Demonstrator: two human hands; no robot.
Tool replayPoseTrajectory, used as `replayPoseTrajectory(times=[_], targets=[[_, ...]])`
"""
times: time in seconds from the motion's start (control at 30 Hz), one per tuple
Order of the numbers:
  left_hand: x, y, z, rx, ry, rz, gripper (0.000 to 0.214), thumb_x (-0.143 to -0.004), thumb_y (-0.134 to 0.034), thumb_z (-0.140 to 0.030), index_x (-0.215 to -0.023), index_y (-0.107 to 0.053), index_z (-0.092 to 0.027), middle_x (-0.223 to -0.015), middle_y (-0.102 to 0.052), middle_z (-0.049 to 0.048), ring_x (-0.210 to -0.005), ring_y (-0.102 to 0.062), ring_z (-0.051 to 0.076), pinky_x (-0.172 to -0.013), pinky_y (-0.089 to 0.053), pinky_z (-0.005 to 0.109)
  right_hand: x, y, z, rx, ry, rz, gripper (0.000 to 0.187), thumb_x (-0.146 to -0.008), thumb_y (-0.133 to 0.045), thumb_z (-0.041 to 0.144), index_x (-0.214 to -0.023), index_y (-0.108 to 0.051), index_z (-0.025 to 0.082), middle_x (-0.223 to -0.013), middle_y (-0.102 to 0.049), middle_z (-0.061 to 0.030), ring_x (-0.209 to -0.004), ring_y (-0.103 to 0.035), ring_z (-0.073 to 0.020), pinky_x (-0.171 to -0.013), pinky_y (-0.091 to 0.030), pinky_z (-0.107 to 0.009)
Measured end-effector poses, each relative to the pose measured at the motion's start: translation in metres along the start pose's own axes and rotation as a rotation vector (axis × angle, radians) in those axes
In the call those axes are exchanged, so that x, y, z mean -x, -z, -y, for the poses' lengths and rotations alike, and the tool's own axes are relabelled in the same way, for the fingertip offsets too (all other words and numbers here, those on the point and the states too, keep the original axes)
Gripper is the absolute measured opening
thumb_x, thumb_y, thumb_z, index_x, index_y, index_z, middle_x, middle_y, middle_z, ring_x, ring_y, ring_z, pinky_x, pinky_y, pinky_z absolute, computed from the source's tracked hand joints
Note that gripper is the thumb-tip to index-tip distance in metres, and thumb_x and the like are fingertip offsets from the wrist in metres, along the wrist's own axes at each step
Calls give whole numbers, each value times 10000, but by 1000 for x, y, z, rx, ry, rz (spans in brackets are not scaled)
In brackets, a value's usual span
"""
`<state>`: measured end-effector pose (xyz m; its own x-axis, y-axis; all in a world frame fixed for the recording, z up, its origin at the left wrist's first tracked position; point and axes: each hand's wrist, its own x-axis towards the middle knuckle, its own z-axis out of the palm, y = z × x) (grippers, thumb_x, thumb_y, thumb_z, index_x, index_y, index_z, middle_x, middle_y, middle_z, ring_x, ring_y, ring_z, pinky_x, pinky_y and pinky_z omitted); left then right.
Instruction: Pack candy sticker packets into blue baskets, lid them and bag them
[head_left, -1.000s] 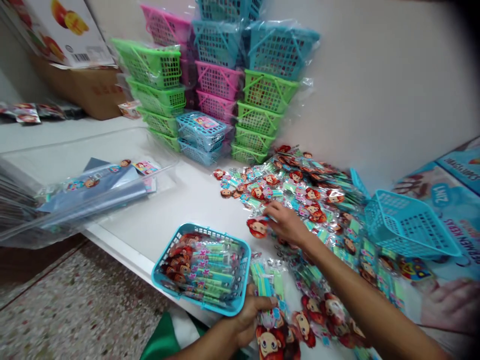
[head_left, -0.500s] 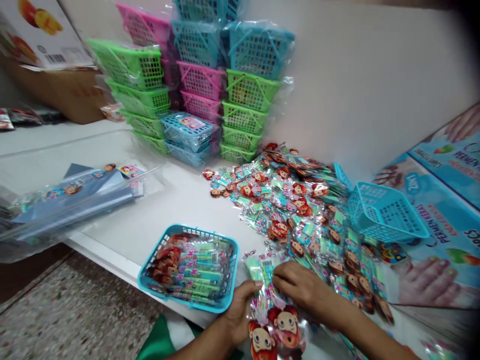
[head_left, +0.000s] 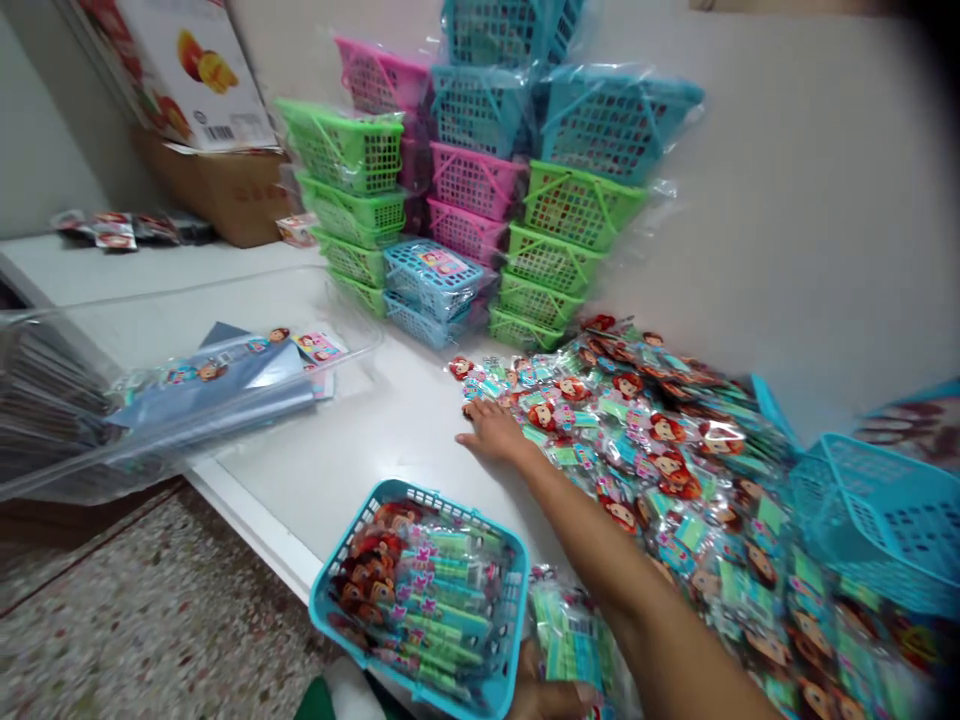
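Note:
My right hand (head_left: pixel 495 432) reaches across to the left edge of a spread pile of small clear packets (head_left: pixel 630 420). Its thumb is apart from the fingers, and the fingertips touch a packet at the edge. Each packet shows a cartoon head with reddish-brown hair and a green-and-blue body. At the bottom my left hand (head_left: pixel 551 695), partly hidden by the blue basket (head_left: pixel 336 560) and cut off by the frame, is closed around a bunch of these packets (head_left: pixel 574 640). The basket holds rows of similar packets, heads to the left.
Wrapped green, pink and blue baskets (head_left: pixel 469 180) stand stacked against the wall. A clear plastic tub (head_left: pixel 225 400) with folded sheets sits at the left table edge. On the right rests another blue basket (head_left: pixel 885 510). Cardboard boxes (head_left: pixel 217 190) are at the back left.
My right hand has left the bunch of packets and moved up and left to the pile's edge. My left hand has lowered with the bunch. The view has shifted left.

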<state>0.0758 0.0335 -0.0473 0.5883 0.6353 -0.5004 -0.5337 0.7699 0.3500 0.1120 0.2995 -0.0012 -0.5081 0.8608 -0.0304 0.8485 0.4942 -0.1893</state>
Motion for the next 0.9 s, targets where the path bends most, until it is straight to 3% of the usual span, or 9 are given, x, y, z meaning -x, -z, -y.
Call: replayPoseTrajectory(times=[0.07, 0.13, 0.23, 0.37, 0.5, 0.63, 0.73, 0.83, 0.9], targets=[[-1, 2, -1, -103, -21, -27, 350, -549, -794, -180, -887, -715, -216, -801, -724, 39, -916, -645, 272, -925, -394, 373, 3, -10, -2, -2, 7, 2, 417, -879, -487, 411, -1198, -535, 146, -1320, -494, -160, -1234, -409, -302, -1016, -264, -452], [0, 0, -2, -149, -9, -59, 335, -564, -780, -179, -891, -710, -208, -810, -724, 44, -935, -641, 276, -927, -393, 381, 26, -13, -7, -12, 3, -2, 268, -913, -432, 293, -1035, -619, 145, -1163, -605, -154, -1130, -502, -269, -992, -291, -426], [2, -7, -1, -54, 40, -73, 401, -559, -768, -159, -951, -685, -151, -867, -726, 85, -903, -649, 299, -885, -423, 418, 78, -3, -17, -65, -42, -51, 264, -922, -393, 237, -946, -637, 139, -1011, -661, -143, -1011, -567, -238, -947, -344, -386], [9, -20, -3, 184, 2, -14, 493, -571, -757, -165, -1049, -644, -121, -961, -714, 115, -938, -645, 313, -887, -435, 424, 163, 29, -26, -206, -207, -215, 388, -972, -218, 302, -1077, -565, 163, -1046, -651, -107, -972, -590, -198, -851, -441, -341], [19, -38, -12, 275, 5, 29, 444, -694, -698, -201, -1124, -595, -155, -915, -722, 103, -928, -656, 287, -910, -424, 436, 255, 48, -20, -864, -478, -276, 348, -928, -330, 439, -941, -594, 211, -1032, -664, -81, -971, -610, -228, -851, -471, -370], [23, -53, -16, 268, -42, 123, 407, -750, -643, -177, -1149, -578, -131, -951, -714, 118, -939, -654, 274, -926, -419, 427, 321, 31, 7, -1281, -627, -282, 282, -888, -379, 446, -809, -561, 245, -1038, -656, -79, -948, -608, -259, -810, -484, -410], [23, -56, -15, 271, -29, 215, 404, -772, -612, -169, -1170, -564, -120, -990, -702, 130, -937, -652, 268, -925, -424, 423, 341, 11, 25, -1433, -640, -389, 282, -862, -371, 462, -729, -509, 255, -874, -655, -53, -755, -615, -235, -666, -508, -380], [23, -56, -16, 224, -59, 172, 446, -751, -633, -156, -1187, -544, -123, -909, -715, 117, -848, -672, 254, -895, -445, 420, 340, 7, 23, -1238, -601, -203, 344, -840, -431, 504, -648, -520, 232, -669, -591, -19, -649, -575, -201, -606, -487, -325], [23, -53, -17, 180, -87, 114, 500, -719, -667, -149, -1198, -527, -144, -897, -717, 105, -824, -675, 251, -873, -459, 414, 329, 18, 9, -1024, -589, -75, 375, -844, -444, 520, -655, -557, 217, -627, -568, -7, -628, -560, -188, -586, -464, -302]])
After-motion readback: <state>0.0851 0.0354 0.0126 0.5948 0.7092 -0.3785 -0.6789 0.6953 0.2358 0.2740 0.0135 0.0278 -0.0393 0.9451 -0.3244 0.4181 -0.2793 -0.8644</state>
